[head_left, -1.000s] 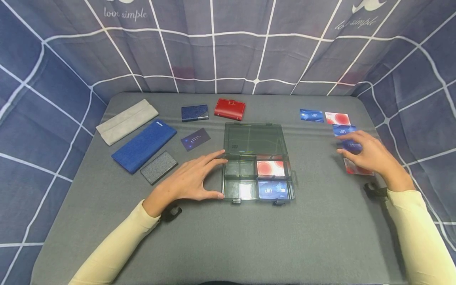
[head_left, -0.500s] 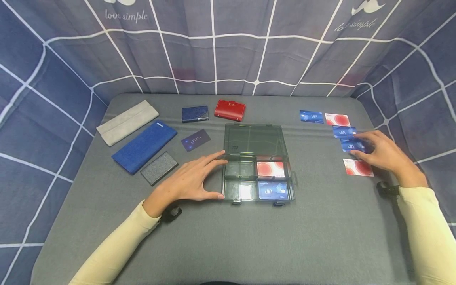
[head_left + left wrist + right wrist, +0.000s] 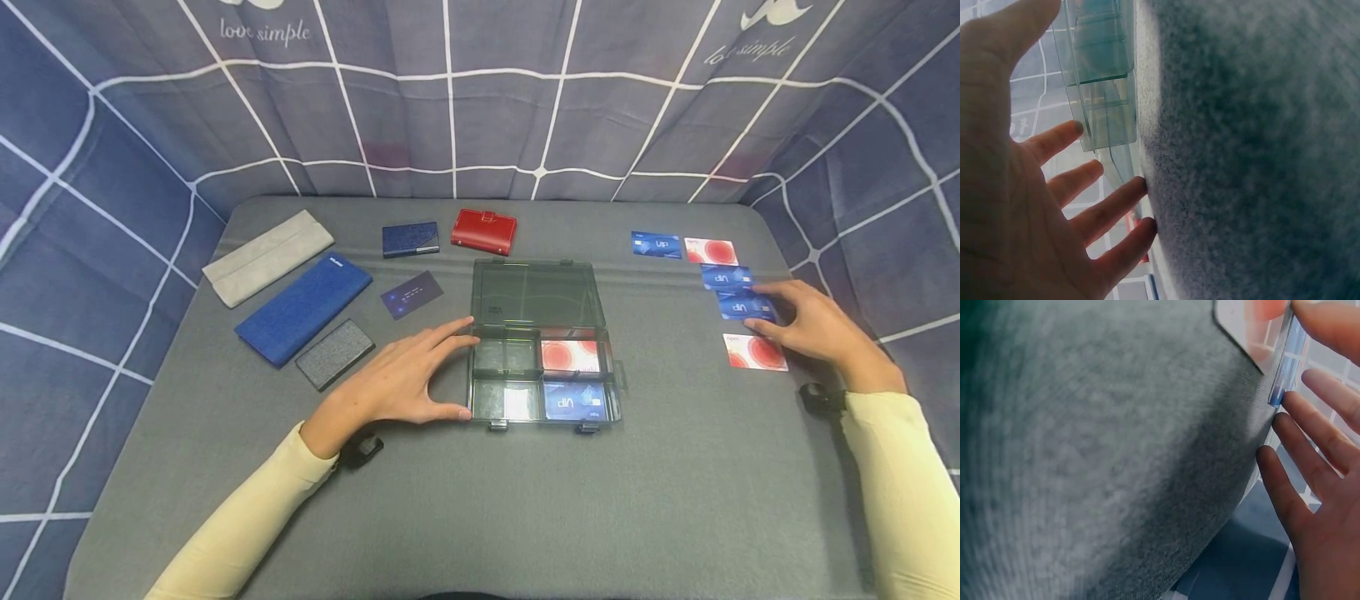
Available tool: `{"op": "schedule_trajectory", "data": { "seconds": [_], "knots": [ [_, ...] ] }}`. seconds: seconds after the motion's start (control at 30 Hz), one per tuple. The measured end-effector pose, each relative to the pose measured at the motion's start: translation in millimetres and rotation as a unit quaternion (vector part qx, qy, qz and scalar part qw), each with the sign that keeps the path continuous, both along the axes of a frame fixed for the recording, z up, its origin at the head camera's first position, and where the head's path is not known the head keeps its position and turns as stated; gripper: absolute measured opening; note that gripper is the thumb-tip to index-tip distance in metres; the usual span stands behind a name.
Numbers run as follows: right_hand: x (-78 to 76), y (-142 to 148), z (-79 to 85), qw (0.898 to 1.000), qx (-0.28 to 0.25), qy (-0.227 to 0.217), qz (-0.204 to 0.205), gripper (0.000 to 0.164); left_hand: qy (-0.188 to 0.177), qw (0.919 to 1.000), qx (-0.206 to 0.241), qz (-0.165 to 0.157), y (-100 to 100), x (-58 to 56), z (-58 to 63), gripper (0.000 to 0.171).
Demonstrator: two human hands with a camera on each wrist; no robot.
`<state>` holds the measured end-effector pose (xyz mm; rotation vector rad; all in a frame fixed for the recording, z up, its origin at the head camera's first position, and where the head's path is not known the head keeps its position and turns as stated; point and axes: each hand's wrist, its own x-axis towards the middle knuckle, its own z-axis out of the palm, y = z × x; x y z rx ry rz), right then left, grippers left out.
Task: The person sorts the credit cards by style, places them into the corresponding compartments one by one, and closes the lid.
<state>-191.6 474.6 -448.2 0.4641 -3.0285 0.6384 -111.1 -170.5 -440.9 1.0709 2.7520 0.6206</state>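
Observation:
A translucent dark green compartment box (image 3: pixel 536 292) lies with its lid folded back. Inside it, a red-and-white card (image 3: pixel 570 356) sits in the upper right section and a blue VIP card (image 3: pixel 573 402) in the lower right. My left hand (image 3: pixel 397 379) rests beside the box, fingers spread, with the thumb and fingertips at its left edge. At the right, my right hand (image 3: pixel 813 329) spans the right end of a blue card (image 3: pixel 738 305), index fingertip at the far edge and thumb at the near edge. Fairly straight fingers (image 3: pixel 1316 428) show in the right wrist view.
Around that blue card lie two more blue cards (image 3: pixel 726 277) (image 3: pixel 656 244) and two red-and-white cards (image 3: pixel 755 352) (image 3: pixel 710 251). Leftward are a grey wallet (image 3: pixel 268 257), a blue wallet (image 3: pixel 303 308), a grey case (image 3: pixel 335 354), a navy case (image 3: pixel 410 239), a red wallet (image 3: pixel 483 230) and a dark card (image 3: pixel 412 294).
My right hand has drawn back to the right, uncovering the blue card and the red-and-white card nearest me. The blue card now lies just below another blue card. My left hand stays put.

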Motion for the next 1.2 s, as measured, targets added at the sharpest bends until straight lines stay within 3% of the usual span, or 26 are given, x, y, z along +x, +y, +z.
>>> {"op": "schedule_trajectory", "data": {
  "seconds": [0.63,0.87,1.2],
  "knots": [
    [7.9,5.4,8.0,0.998,0.028,-0.048,-0.004,0.059,0.006,1.0000,0.003,-0.001,-0.2,1.5,-2.5,0.101],
    [3.5,6.9,7.3,0.999,0.044,-0.028,0.004,0.059,0.005,1.0000,0.000,0.001,-0.3,1.0,-2.8,0.101],
    [-0.8,9.2,3.4,1.000,0.024,-0.012,0.007,0.054,0.007,1.0000,0.000,-0.002,-0.3,0.5,-1.8,0.101]
  ]
}}
